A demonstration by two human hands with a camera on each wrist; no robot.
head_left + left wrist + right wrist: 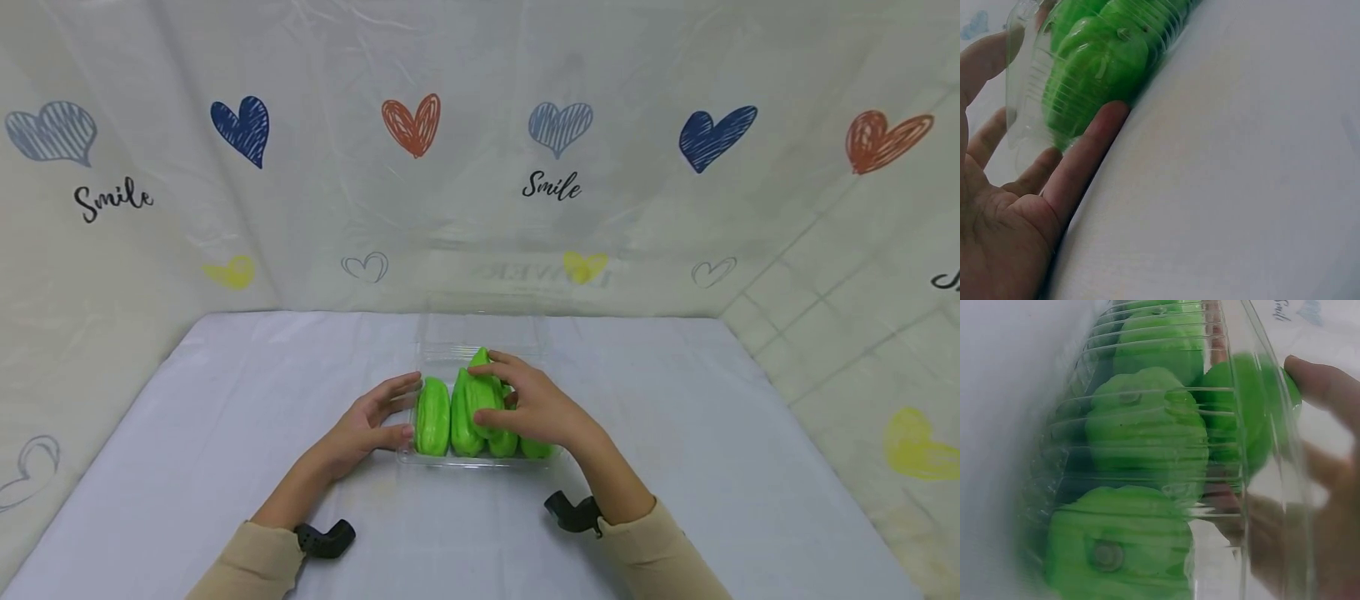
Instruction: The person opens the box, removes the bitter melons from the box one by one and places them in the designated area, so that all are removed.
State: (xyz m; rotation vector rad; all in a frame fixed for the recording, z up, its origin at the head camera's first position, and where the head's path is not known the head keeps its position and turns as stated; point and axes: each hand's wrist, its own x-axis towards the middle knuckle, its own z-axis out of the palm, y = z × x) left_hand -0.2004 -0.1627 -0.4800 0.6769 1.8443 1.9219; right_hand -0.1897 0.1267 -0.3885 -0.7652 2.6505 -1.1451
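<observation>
A clear plastic box sits on the table with a row of long, ridged green vegetables in it. My right hand holds one green vegetable above the row, thumb on its near side and fingers over the far side. In the right wrist view this held vegetable shows behind the ribbed wall, higher than the others. At the box's left end, my left hand rests with spread fingers and thumb against the wall. The left wrist view shows its thumb stretched along the box's lower edge.
The box's clear lid is folded back toward the rear wall. A white cloth covers the table. Behind hangs a pale sheet printed with hearts and words. Black wrist cameras are worn on both arms.
</observation>
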